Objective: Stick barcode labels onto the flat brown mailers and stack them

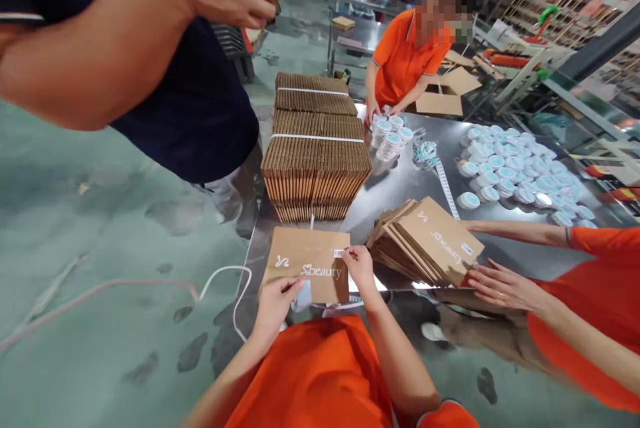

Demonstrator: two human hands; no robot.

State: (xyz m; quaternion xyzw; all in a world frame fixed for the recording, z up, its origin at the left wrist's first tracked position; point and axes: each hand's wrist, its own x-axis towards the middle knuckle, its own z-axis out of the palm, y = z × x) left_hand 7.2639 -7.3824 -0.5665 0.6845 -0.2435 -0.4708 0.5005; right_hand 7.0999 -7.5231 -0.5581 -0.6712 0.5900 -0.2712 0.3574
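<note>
In front of me a flat brown cardboard box (320,239) printed "beauty" lies on the metal table. My right hand (361,268) has its fingers pinched at the right end of a small white barcode label (339,253) on the box's upper right. At the box's lower edge, my left hand (276,303) is closed, its thumb and fingertips on a pale bluish strip of label paper (303,296). To the right leans a pile of folded boxes (425,241); the top one bears a similar label. A co-worker's hands (507,287) are at that pile.
A strapped stack of folded cardboard (315,161) stands beyond my box. Round white containers (520,168) cover the table's right. Across it, another person in orange (407,58) handles more containers. A person in dark clothing (185,95) stands close on the left. A cable (220,269) hangs nearby.
</note>
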